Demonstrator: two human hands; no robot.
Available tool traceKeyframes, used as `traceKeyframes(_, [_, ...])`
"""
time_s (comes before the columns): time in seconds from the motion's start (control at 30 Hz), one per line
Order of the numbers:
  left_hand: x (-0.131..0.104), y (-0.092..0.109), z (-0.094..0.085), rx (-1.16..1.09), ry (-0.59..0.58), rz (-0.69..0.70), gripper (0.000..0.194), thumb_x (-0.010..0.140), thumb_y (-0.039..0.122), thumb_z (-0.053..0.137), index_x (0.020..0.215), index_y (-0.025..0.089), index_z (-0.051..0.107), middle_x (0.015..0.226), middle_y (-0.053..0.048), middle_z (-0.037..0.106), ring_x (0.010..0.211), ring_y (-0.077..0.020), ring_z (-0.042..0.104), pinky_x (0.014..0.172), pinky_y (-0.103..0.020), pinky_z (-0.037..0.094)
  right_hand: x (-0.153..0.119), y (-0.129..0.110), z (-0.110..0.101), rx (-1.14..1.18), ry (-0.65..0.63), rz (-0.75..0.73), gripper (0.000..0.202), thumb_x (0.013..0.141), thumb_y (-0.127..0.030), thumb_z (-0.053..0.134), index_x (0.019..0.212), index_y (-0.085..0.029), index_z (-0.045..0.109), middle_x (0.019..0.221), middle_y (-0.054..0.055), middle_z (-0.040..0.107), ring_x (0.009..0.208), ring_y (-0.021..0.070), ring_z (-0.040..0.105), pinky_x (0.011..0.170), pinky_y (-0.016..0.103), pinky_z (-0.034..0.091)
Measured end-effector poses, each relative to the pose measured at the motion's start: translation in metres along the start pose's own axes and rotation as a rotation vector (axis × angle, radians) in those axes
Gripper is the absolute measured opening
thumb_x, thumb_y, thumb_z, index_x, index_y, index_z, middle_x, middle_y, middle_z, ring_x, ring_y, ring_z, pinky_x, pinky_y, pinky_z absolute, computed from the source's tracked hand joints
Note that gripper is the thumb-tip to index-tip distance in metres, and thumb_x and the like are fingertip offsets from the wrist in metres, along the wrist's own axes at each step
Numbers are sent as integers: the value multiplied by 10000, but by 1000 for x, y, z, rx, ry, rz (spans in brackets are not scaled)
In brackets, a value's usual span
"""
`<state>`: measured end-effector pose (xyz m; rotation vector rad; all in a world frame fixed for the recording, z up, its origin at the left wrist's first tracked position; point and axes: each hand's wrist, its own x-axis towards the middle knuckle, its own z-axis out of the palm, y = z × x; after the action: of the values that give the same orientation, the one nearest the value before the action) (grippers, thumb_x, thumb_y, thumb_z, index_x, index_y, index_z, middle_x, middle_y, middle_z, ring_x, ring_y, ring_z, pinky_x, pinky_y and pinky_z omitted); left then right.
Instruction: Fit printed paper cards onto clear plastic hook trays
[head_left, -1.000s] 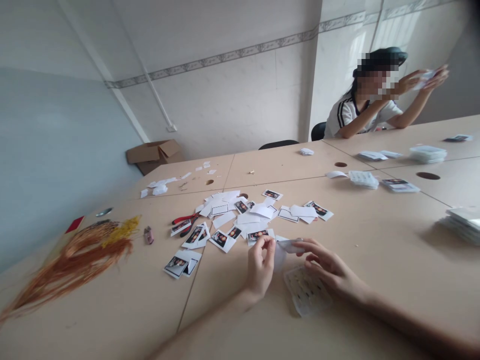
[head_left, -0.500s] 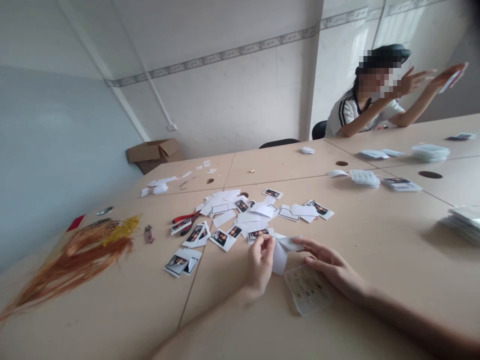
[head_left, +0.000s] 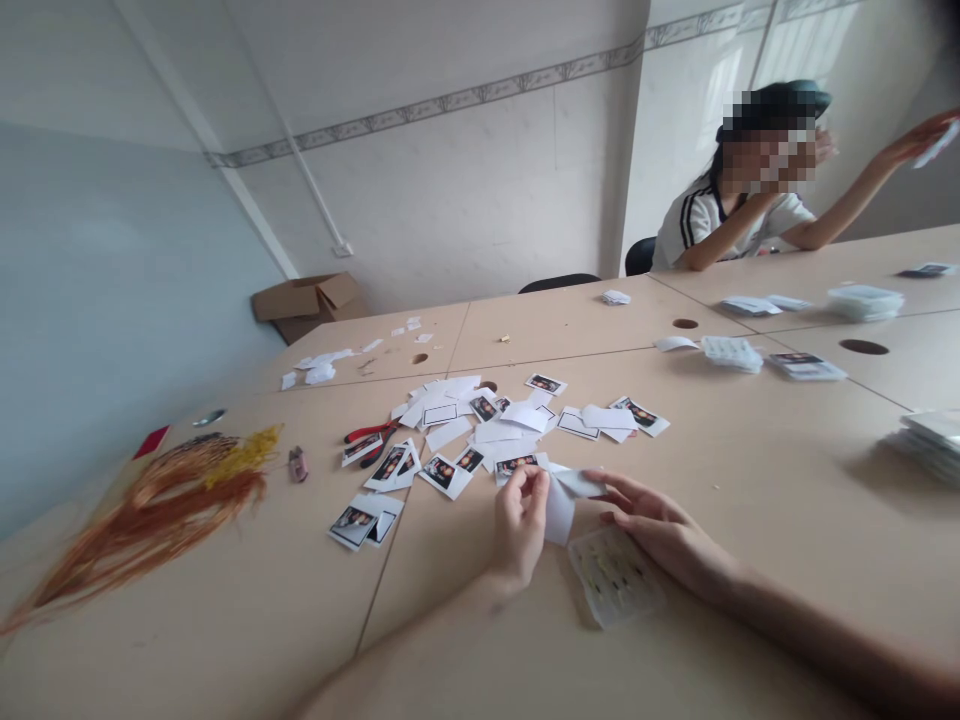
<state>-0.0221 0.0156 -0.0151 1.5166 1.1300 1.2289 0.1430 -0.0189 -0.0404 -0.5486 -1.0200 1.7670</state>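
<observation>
Meanwhile, at a beige table (head_left: 750, 480), the left hand (head_left: 519, 525) pinches a white slip of paper (head_left: 559, 508) between thumb and fingertips, while the right hand (head_left: 660, 532), fingers half curled, holds its far end. One clear plastic tray (head_left: 615, 575) lies just beneath the right hand. Small photo cards (head_left: 450, 450), too many and too overlapped to count, lie scattered beyond, beside one pair of red-handled pliers (head_left: 369, 440). No writing is legible.

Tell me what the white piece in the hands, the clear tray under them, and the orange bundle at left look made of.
White piece: apparently thin matte paper, since it folds between the left hand and right hand. Clear tray: likely thin glossy plastic, see-through with small molded cells. Orange bundle: fine thread or cord, perhaps tassel string; too blurred to tell which.
</observation>
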Motion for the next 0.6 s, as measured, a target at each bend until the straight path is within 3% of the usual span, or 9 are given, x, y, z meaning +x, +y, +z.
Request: traceKeyframes(0.6, [0, -2, 0, 8, -5, -3, 199, 794, 339, 448, 760, 154, 514, 712, -11, 533, 685, -116, 495, 608, -187, 374, 5, -4, -1, 114, 38, 21, 442, 706, -209, 548, 1140, -207, 465, 1035, 72, 569, 909, 200, 526, 797, 338, 373])
